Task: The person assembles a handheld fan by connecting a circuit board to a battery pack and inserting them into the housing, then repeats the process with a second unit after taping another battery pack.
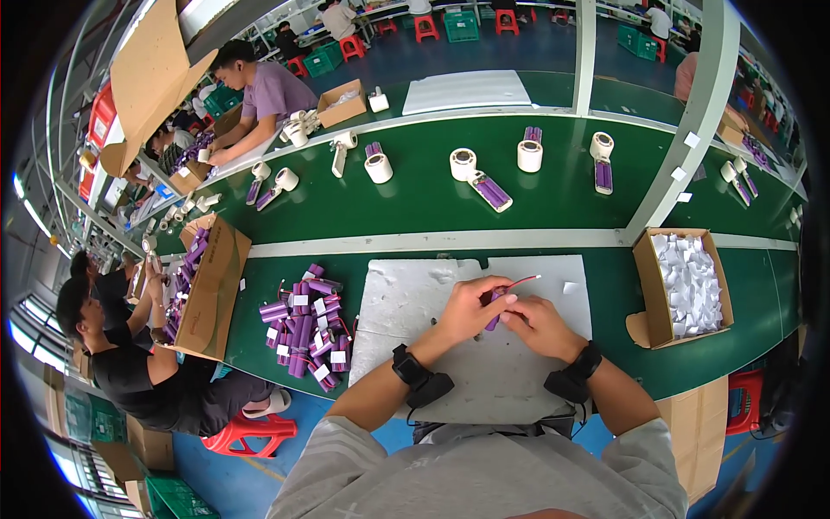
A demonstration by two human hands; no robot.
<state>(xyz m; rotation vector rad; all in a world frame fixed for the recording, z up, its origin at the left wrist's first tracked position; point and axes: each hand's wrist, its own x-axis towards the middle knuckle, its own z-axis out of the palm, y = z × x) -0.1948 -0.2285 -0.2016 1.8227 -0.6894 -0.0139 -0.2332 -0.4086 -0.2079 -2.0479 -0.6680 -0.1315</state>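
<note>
Above the grey-white foam board (398, 298), my left hand (469, 310) is closed round a small purple battery pack (493, 323), most of which the fingers cover. A thin red lead ending in a white plug (537, 277) sticks out from it to the upper right. My right hand (541, 328) meets the left one, its thumb and fingers closed on the pack's right side. To the left lies a heap of purple battery packs (303, 329), many bearing white labels. A small white paper piece (571, 288) rests on the board's right part.
At right stands a cardboard box (654, 307) full of white paper pieces; at left, another cardboard box (216, 294) with purple packs. White round-headed devices (462, 161) lie on the green conveyor (415, 208) beyond a pale rail. A metal post (683, 138) rises at right. Co-workers sit left.
</note>
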